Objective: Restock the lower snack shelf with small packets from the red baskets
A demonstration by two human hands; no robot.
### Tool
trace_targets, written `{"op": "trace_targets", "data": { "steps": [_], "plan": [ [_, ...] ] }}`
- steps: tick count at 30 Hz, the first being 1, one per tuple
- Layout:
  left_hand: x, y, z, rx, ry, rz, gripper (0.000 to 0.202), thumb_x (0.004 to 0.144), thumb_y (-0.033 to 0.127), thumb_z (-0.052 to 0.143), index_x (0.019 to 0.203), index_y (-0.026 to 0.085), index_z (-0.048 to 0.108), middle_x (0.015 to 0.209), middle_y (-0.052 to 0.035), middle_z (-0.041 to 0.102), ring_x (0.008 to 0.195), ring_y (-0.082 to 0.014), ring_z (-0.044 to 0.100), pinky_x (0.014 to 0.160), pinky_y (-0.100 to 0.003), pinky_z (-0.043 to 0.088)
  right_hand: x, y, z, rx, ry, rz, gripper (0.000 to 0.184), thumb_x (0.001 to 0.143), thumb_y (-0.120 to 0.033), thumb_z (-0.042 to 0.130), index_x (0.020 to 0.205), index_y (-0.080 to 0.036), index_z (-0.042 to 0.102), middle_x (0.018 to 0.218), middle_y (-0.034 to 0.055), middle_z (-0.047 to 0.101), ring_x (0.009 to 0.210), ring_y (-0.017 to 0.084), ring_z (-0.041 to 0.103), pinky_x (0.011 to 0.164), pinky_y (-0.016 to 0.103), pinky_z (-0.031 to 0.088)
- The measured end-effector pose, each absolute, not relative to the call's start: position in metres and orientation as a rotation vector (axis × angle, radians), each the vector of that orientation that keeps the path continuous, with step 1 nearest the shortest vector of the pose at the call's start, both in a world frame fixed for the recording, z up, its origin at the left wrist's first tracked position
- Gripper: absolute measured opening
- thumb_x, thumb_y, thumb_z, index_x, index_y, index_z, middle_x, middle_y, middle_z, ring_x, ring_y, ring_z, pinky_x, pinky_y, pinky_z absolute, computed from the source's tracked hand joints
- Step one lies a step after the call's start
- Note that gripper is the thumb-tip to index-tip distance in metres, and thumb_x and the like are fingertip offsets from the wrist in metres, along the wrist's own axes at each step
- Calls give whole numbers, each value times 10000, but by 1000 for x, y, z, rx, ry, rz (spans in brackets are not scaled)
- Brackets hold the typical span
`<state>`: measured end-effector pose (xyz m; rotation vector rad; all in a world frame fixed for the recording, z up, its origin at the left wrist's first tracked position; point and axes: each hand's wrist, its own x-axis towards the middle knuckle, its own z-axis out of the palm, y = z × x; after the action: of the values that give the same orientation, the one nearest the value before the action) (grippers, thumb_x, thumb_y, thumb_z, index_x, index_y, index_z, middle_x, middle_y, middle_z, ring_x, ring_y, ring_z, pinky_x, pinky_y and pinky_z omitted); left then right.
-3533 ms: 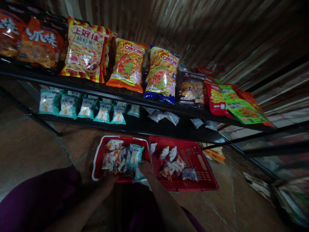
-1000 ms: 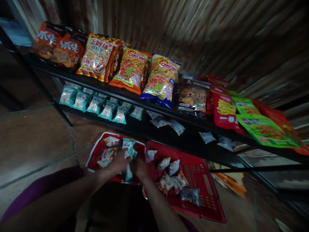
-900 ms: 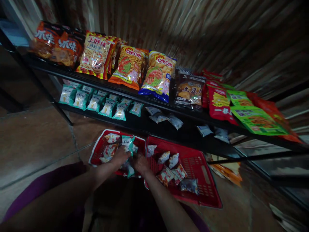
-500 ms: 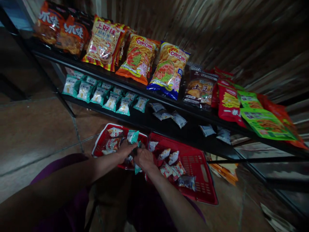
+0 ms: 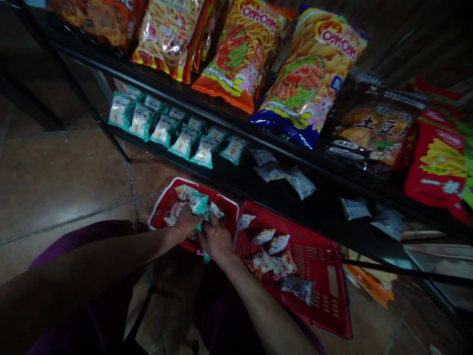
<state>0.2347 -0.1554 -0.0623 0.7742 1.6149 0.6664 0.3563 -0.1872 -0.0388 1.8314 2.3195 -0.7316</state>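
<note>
Both hands are low over the left red basket [image 5: 168,199], close together. My left hand [image 5: 185,223] has its fingers closed at a teal snack packet [image 5: 199,203], which sticks up past the fingertips. My right hand [image 5: 218,240] is just beside it, its fingers bent down around another teal snack packet [image 5: 206,256] that shows partly below the palm. Several white-and-red packets [image 5: 173,213] lie in the basket left of my hands. A pale packet [image 5: 216,210] rests just beyond my right fingers. The fingertips are partly hidden.
A second red basket [image 5: 334,281] adjoins on the right, with several small packets [image 5: 280,243] inside. The low black shelf [image 5: 254,185] holds rows of teal packets [image 5: 164,128] and several grey ones [image 5: 301,182]. Large snack bags [image 5: 305,79] stand on the shelf above.
The view has moved closer to the shelf. My hands stay together over the left basket, slightly lower in it, and a pale packet now shows beyond my right fingers.
</note>
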Motion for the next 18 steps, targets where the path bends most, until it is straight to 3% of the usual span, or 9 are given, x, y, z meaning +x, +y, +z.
{"op": "trace_targets", "data": {
  "steps": [3,8,14,18],
  "plan": [
    [232,-151,-56,764,1560,720,406,725,272,686,1086,139,556,1069,-128,658,950,-217,629,773,-289,482,361,-181,-41,1950,2277,-865,279,878,-395,472,961,-229,679,1471,84,393,1099,245,611,926,359,462],
    [230,-139,-38,567,1500,809,394,821,368,569,1162,170,567,1182,-107,638,999,-205,626,808,-284,481,373,-167,-45,2179,2226,-1138,220,865,-355,484,816,-246,669,1397,31,474,1193,202,537,955,309,423],
    [226,-136,-39,581,1380,797,384,725,215,629,1107,169,623,991,-73,700,866,-199,646,725,-279,506,383,-165,-57,2302,2203,-1491,276,847,-392,478,717,-224,653,1132,72,620,1106,201,555,956,324,404],
    [227,-135,-44,606,1359,749,468,659,121,630,1126,138,612,952,-80,697,756,-168,634,669,-267,505,389,-166,-63,2321,2109,-1800,287,793,-470,539,734,-228,682,1035,48,658,1029,206,581,922,333,430]
  ]
}}
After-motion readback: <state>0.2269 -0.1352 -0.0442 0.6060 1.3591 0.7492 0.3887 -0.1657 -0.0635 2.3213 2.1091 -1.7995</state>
